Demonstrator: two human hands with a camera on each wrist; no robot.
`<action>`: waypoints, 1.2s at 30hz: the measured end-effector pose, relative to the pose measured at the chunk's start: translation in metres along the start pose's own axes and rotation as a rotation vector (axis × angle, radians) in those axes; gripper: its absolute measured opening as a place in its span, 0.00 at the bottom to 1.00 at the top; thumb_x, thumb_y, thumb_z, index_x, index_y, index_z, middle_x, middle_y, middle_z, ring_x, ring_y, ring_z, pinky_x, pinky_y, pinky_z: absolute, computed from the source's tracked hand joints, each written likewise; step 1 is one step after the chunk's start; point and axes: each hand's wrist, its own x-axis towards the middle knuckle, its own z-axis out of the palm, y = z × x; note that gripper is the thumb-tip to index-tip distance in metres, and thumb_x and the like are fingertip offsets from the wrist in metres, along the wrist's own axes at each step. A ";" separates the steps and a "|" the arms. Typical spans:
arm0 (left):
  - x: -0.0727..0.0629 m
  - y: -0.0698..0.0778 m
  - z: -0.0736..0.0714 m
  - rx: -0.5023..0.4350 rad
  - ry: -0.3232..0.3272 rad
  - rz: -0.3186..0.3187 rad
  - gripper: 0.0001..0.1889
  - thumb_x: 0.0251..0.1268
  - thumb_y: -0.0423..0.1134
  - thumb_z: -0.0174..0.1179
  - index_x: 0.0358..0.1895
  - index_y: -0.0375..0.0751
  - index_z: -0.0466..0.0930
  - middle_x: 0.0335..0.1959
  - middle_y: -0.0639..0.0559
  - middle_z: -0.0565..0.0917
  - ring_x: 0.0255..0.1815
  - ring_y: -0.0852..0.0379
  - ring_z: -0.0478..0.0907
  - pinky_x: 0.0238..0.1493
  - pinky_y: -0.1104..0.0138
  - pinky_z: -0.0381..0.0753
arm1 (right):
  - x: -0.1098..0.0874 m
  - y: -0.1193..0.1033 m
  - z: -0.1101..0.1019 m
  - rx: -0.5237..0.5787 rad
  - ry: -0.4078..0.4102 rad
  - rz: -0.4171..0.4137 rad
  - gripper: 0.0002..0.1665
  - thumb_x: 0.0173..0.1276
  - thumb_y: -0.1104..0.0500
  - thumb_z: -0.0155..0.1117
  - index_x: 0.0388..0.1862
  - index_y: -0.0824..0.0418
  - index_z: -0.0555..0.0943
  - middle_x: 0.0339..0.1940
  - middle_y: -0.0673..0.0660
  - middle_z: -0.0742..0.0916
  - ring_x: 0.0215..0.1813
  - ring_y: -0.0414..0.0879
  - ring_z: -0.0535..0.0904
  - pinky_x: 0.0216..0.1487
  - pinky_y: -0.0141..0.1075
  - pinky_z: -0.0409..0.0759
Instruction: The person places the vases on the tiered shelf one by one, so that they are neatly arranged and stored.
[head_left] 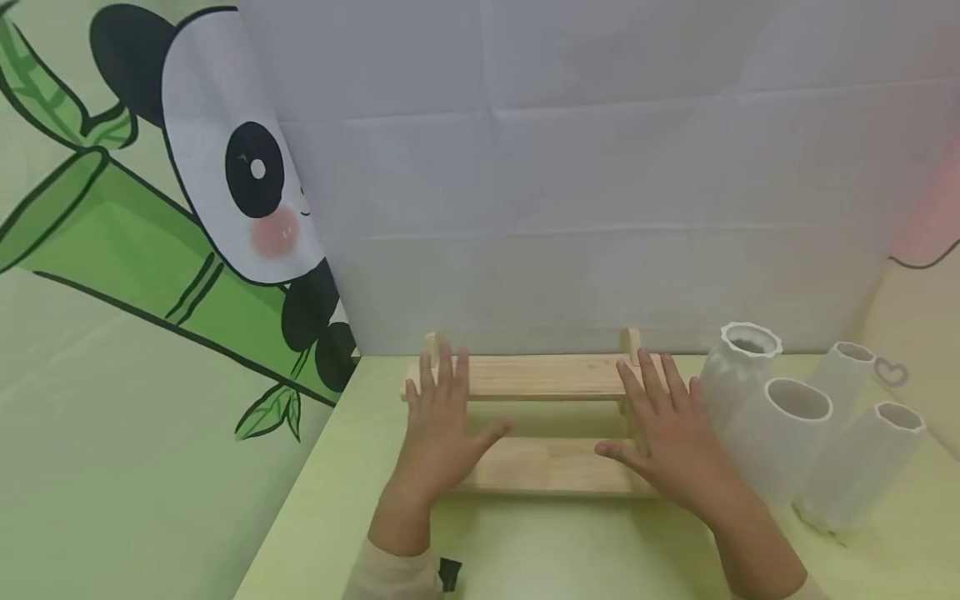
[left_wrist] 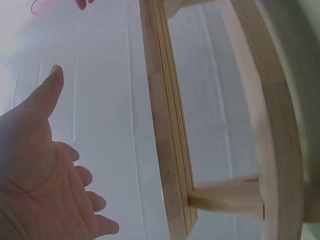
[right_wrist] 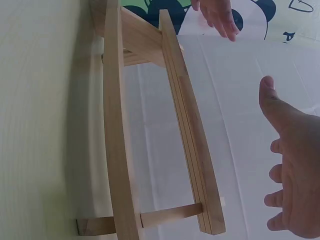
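A two-tier wooden rack [head_left: 543, 377] stands on the table against the back sheet. Over its left end is my left hand [head_left: 442, 437], palm down with fingers straight and spread. My right hand [head_left: 675, 442] is spread the same way over the right end. Both wrist views show a gap between each palm and the rack's upper shelf [left_wrist: 167, 120], so neither hand touches it. In the right wrist view the lower shelf [right_wrist: 117, 125] runs along the table side of the rack. Both hands hold nothing.
Right of the rack stand several white vases: a ruffled-rim one [head_left: 738, 358], a wide one [head_left: 780, 442], one with a heart-shaped handle [head_left: 847, 375] and a narrow one [head_left: 862, 467]. A small black object [head_left: 449, 573] shows by the left sleeve. A panda-print sheet [head_left: 210, 150] hangs at left.
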 end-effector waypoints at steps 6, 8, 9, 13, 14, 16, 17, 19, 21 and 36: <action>-0.002 -0.043 -0.020 -0.296 0.030 -0.267 0.70 0.44 0.77 0.63 0.74 0.65 0.14 0.76 0.63 0.17 0.80 0.47 0.22 0.74 0.35 0.42 | -0.002 -0.001 -0.009 0.050 0.048 -0.001 0.62 0.63 0.28 0.60 0.82 0.51 0.40 0.83 0.57 0.43 0.82 0.59 0.34 0.77 0.61 0.41; -0.003 -0.061 -0.020 -0.436 -0.014 -0.357 0.70 0.44 0.74 0.66 0.71 0.70 0.10 0.77 0.62 0.17 0.80 0.47 0.25 0.73 0.35 0.44 | -0.003 -0.001 -0.015 0.080 0.068 -0.009 0.62 0.63 0.29 0.61 0.82 0.50 0.39 0.83 0.56 0.43 0.82 0.58 0.35 0.79 0.57 0.38; -0.004 -0.071 -0.019 -0.501 -0.052 -0.398 0.70 0.46 0.73 0.66 0.70 0.72 0.09 0.77 0.60 0.18 0.81 0.46 0.27 0.73 0.36 0.45 | -0.004 -0.002 -0.019 0.094 0.084 -0.020 0.62 0.62 0.30 0.62 0.82 0.50 0.39 0.83 0.56 0.44 0.82 0.58 0.37 0.79 0.54 0.38; -0.008 -0.100 -0.007 -0.657 -0.240 -0.513 0.68 0.50 0.69 0.67 0.73 0.67 0.12 0.81 0.47 0.30 0.81 0.40 0.39 0.73 0.37 0.47 | -0.011 -0.006 -0.039 0.128 0.188 -0.071 0.63 0.59 0.35 0.69 0.82 0.50 0.44 0.83 0.55 0.50 0.82 0.57 0.44 0.81 0.47 0.41; -0.009 -0.105 -0.003 -0.678 -0.281 -0.523 0.68 0.50 0.69 0.67 0.75 0.64 0.15 0.81 0.45 0.33 0.80 0.40 0.43 0.73 0.37 0.48 | -0.013 -0.006 -0.045 0.141 0.219 -0.083 0.63 0.58 0.36 0.71 0.82 0.51 0.46 0.82 0.55 0.52 0.81 0.56 0.47 0.80 0.46 0.44; -0.008 -0.109 0.006 -0.699 -0.336 -0.521 0.66 0.50 0.68 0.67 0.78 0.59 0.22 0.82 0.45 0.40 0.80 0.40 0.46 0.73 0.37 0.49 | -0.022 -0.004 -0.059 0.164 0.285 -0.080 0.63 0.53 0.39 0.75 0.81 0.51 0.51 0.81 0.53 0.57 0.80 0.54 0.53 0.80 0.40 0.49; -0.007 -0.110 0.010 -0.704 -0.354 -0.516 0.66 0.49 0.68 0.68 0.79 0.57 0.26 0.82 0.46 0.42 0.80 0.42 0.47 0.73 0.37 0.50 | -0.026 -0.003 -0.066 0.180 0.313 -0.071 0.63 0.52 0.41 0.77 0.80 0.51 0.53 0.81 0.52 0.60 0.79 0.52 0.55 0.79 0.39 0.52; -0.008 -0.112 0.016 -0.690 -0.370 -0.515 0.63 0.49 0.68 0.68 0.80 0.53 0.33 0.81 0.46 0.48 0.80 0.42 0.49 0.73 0.38 0.51 | -0.033 0.002 -0.077 0.220 0.379 -0.037 0.62 0.48 0.44 0.79 0.79 0.49 0.58 0.78 0.48 0.65 0.78 0.44 0.59 0.76 0.31 0.56; -0.008 -0.114 0.020 -0.655 -0.375 -0.517 0.60 0.51 0.67 0.67 0.80 0.49 0.40 0.80 0.45 0.53 0.79 0.41 0.49 0.73 0.38 0.52 | -0.040 0.010 -0.087 0.285 0.453 0.018 0.59 0.46 0.49 0.82 0.77 0.48 0.63 0.75 0.45 0.70 0.75 0.36 0.61 0.74 0.25 0.56; -0.050 -0.159 -0.003 -0.622 -0.417 -0.577 0.50 0.58 0.54 0.70 0.77 0.34 0.53 0.73 0.28 0.61 0.72 0.36 0.63 0.59 0.52 0.79 | -0.038 0.064 -0.054 0.759 0.457 0.309 0.56 0.61 0.67 0.69 0.79 0.48 0.47 0.76 0.57 0.62 0.75 0.41 0.59 0.66 0.14 0.57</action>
